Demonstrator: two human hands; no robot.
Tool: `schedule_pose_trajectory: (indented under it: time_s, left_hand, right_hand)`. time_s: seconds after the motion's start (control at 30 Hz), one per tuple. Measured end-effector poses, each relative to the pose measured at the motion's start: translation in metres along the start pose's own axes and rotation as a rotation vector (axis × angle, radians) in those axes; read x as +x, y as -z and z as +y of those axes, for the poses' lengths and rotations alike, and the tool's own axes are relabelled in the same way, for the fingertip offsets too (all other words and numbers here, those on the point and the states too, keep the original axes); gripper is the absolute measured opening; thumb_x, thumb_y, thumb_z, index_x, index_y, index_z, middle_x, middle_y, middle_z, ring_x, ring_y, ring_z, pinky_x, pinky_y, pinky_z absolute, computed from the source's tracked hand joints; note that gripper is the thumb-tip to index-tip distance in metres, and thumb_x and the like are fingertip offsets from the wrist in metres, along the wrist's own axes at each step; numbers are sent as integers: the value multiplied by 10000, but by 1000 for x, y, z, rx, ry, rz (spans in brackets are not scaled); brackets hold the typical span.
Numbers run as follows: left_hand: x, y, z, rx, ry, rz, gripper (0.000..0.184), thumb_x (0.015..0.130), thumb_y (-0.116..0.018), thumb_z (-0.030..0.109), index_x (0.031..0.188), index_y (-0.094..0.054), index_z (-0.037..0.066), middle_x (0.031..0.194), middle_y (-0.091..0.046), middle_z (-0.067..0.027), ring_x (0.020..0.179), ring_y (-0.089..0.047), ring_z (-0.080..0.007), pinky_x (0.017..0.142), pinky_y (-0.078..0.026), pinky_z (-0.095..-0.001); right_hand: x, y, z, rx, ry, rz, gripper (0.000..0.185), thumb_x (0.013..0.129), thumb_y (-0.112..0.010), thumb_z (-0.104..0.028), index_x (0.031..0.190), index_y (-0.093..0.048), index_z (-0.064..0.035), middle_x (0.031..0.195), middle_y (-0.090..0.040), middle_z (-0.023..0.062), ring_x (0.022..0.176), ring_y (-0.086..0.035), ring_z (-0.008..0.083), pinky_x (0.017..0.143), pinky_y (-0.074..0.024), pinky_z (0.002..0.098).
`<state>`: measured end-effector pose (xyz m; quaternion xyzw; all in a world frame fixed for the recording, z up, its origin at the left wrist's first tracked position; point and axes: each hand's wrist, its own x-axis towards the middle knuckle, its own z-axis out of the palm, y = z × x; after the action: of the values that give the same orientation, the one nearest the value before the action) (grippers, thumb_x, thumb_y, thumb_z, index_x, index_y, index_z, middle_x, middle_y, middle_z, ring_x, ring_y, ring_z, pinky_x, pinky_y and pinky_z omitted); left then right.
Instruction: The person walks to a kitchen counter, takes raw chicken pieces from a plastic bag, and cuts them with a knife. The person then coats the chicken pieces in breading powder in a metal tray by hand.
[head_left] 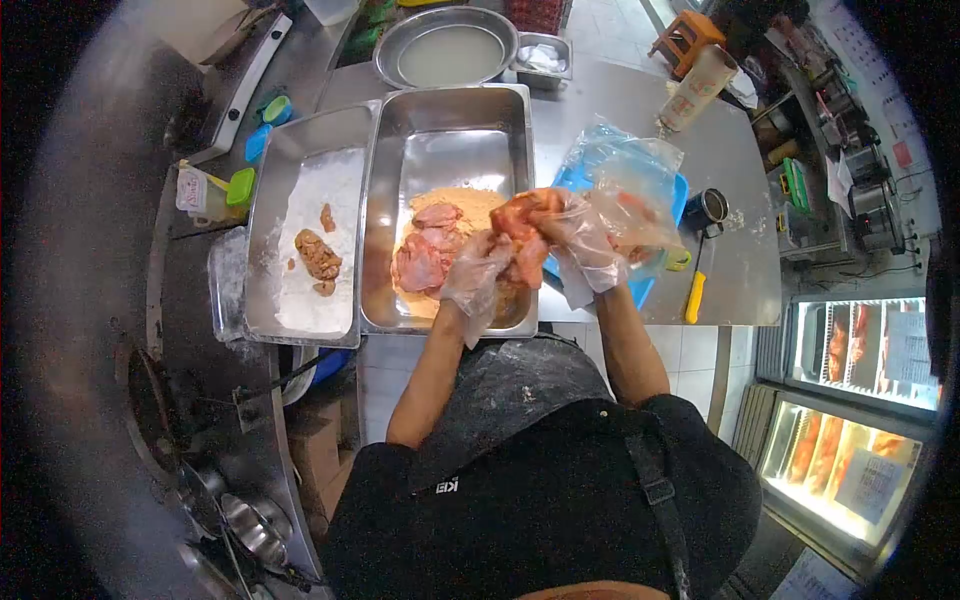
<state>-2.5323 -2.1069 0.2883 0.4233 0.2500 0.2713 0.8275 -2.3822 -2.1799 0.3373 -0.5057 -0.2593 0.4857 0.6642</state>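
My right hand (583, 238), in a clear plastic glove, grips a piece of raw chicken (524, 222) above the right edge of a deep steel pan (455, 106). My left hand (476, 275), gloved too, has its fingers closed on the same piece from the left. Several more raw chicken pieces (424, 258) lie in the pan on orange-tinted powder (480, 205). Right of the pan, a blue tray (572, 180) bears a clear plastic bag (635, 205) with reddish pieces inside, partly behind my right hand.
On the left, a second steel pan (262, 250) contains white flour (310, 200) and a brown battered lump (317, 254). A steel basin (448, 52) of cloudy liquid stands behind. A yellow-handled tool (695, 298) and a dark cup (706, 207) sit at the right.
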Motion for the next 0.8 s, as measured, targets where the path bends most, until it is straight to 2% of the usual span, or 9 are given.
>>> schedule_pose_trajectory:
  time_s: [0.2,0.3,0.37,0.43,0.53,0.63,0.67,0.73,0.8]
  left_hand:
    - [-2,6,10,-48,82,217,303,798,-593,13,1094,-529,-1,980,-595,-81,843,-579,-159,768,-485,-258]
    - [6,57,-27,883,-477,27,269,845,-534,65,1098,-525,-26,1043,-576,-103,936,-557,-162,809,-467,-241]
    - [-2,10,9,-202,-35,484,355,783,-562,17,1137,-538,39,1103,-557,-149,892,-587,-229,799,-485,-315]
    - [3,17,-3,-349,123,638,389,761,-576,16,1147,-535,45,1076,-568,-137,904,-576,-233,816,-473,-335]
    - [6,58,-42,1094,-555,382,343,786,-588,50,1126,-543,37,1002,-583,-111,853,-585,-205,764,-490,-319]
    - [17,72,-61,1007,-477,341,303,812,-582,81,1109,-555,28,983,-600,-105,834,-594,-181,687,-506,-286]
    - [13,59,-46,182,-257,292,325,791,-589,72,1110,-557,19,997,-607,-116,842,-597,-193,718,-500,-293]
    - [4,35,-19,-630,-13,211,346,770,-596,63,1111,-559,10,1011,-614,-126,851,-600,-204,749,-495,-301]
    - [-3,16,-5,-358,8,471,321,775,-595,55,1090,-570,-1,1010,-614,-121,870,-601,-204,761,-497,-302]
  right_hand:
    - [7,-17,18,-211,73,-34,258,731,-689,-100,944,-582,-2,805,-584,41,766,-559,137,682,-463,275]
    - [-5,-36,26,-1008,598,303,259,735,-690,-149,921,-577,-9,780,-588,115,730,-573,255,675,-466,339]
    - [-12,-50,26,-1096,518,169,267,699,-718,-165,868,-579,-13,742,-558,136,705,-559,276,648,-458,352]
    - [-19,-57,36,-1179,427,42,279,663,-747,-181,816,-581,-17,704,-529,158,681,-545,297,620,-451,365]
    - [-19,-63,39,-1026,454,197,231,689,-730,-181,714,-578,-9,679,-545,154,680,-544,314,599,-431,380]
    - [-13,-51,59,-944,563,235,187,732,-703,-166,766,-609,-7,706,-573,143,689,-558,290,609,-440,365]
    - [-15,-51,58,-946,564,241,187,732,-703,-166,766,-609,-7,706,-573,143,689,-558,290,609,-440,365]
    - [-17,-53,53,-774,475,242,177,756,-688,-162,816,-630,-6,729,-594,133,701,-572,266,625,-451,350]
    - [-15,-48,57,-798,473,255,177,758,-685,-160,818,-632,-2,728,-598,133,692,-574,258,628,-452,342]
